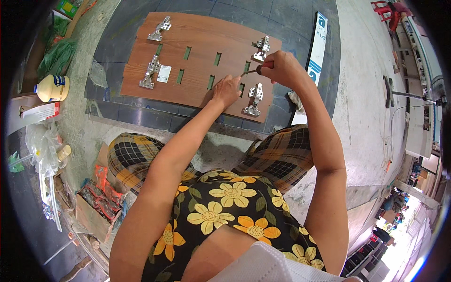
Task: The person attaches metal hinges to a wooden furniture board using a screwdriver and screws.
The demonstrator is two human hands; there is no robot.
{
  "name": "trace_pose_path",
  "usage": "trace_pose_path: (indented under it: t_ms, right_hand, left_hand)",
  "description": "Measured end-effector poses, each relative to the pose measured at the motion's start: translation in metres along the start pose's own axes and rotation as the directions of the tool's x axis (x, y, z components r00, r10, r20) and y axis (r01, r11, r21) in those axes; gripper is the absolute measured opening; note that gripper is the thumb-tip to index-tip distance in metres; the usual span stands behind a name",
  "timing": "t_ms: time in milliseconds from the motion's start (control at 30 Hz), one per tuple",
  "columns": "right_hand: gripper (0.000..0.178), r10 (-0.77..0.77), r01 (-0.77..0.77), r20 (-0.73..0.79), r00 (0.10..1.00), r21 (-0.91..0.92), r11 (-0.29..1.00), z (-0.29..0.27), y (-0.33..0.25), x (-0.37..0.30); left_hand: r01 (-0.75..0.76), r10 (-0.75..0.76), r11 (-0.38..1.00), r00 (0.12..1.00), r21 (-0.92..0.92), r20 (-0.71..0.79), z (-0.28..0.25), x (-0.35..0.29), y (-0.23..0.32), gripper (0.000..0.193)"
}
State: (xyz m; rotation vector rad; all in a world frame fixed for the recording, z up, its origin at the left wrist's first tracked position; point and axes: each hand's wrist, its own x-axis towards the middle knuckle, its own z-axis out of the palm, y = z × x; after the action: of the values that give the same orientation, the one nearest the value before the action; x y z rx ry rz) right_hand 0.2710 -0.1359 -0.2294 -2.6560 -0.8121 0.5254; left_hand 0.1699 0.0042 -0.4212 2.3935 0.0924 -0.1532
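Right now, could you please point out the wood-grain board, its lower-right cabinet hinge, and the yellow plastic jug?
Wood-grain board (199, 66): head view, bare middle of its face.
Lower-right cabinet hinge (255, 97): head view, its metal body.
Yellow plastic jug (49, 89): head view, its side.

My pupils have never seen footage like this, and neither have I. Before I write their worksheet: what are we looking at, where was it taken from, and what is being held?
There is no machine here: these are a person's two bare hands. The single picture comes from a wide fisheye camera worn on the head, looking down, so straight edges bend near the rim. A brown board lies on a dark surface. On the board are four metal hinges, a white label and small green rectangles. The right hand holds a thin dark tool; its exact kind is hard to tell. The left hand is at the board, close to the tool's tip; whether it grips anything is unclear.
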Motion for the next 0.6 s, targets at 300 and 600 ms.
trace_pose_path:
  t_ms: [300, 600]
  right_hand:
    - [0.020, 0.033, -0.027, -0.070, 0.997, 0.084, 0.996, -0.008, -0.004, -0.005]
    - [0.019, -0.019, 0.014, -0.130, 0.991, -0.041, 0.999, 0.003, 0.001, 0.005]
  left_hand:
    - [0.010, -0.010, 1.000, 1.000, 0.021, 0.026, -0.003, -0.001, 0.004, 0.056]
    - [0.036, -0.036, 0.999, 0.999, 0.013, 0.034, -0.005, 0.000, 0.002, 0.057]
